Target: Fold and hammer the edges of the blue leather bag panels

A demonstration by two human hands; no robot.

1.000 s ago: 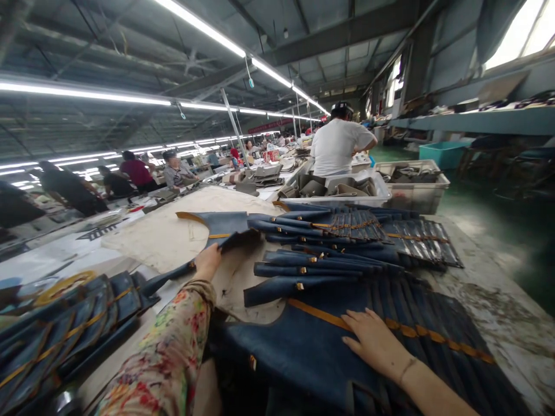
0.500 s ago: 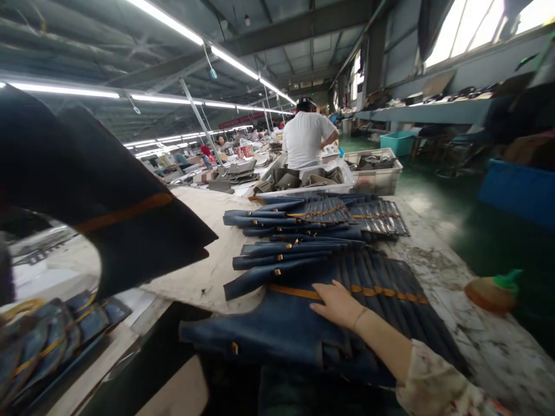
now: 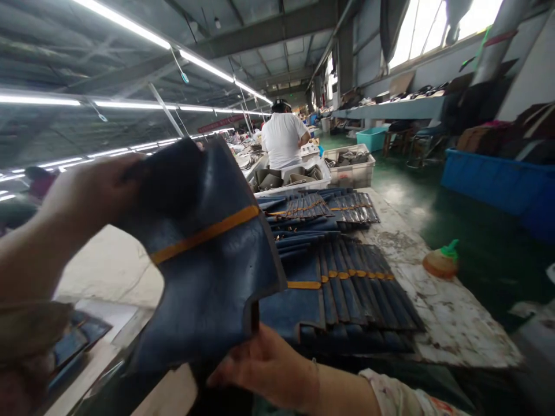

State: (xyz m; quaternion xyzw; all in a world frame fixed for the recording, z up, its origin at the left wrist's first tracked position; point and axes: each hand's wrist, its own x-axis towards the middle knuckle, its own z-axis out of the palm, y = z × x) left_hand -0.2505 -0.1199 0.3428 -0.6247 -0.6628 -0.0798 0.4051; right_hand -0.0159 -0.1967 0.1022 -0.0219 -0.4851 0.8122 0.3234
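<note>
A dark blue leather-like panel (image 3: 217, 271) with an orange-brown stripe is held up in front of me. My left hand (image 3: 97, 193), blurred, grips its upper left end. At its lower edge is my right hand (image 3: 264, 364), thumb against the near face and the other fingers partly behind or below it. Beyond the panel, a row of overlapping matching panels (image 3: 355, 289) lies fanned out on the worktable (image 3: 459, 323), their stripes lined up. Further back lie more dark blue pieces (image 3: 312, 205), some with small gold-coloured fittings.
An orange-brown squeeze bottle with a green cap (image 3: 441, 260) stands near the table's right edge. Behind the table are a white bin (image 3: 323, 184) of grey-brown pieces and a person in a white shirt (image 3: 282, 140). Blue crates (image 3: 481, 179) stand on the right. More striped pieces (image 3: 84, 335) lie lower left.
My left hand has brought the raised panel rightward and closer to the middle. My right hand has left the fanned panels and moved down to the held panel's lower edge. The view has turned slightly.
</note>
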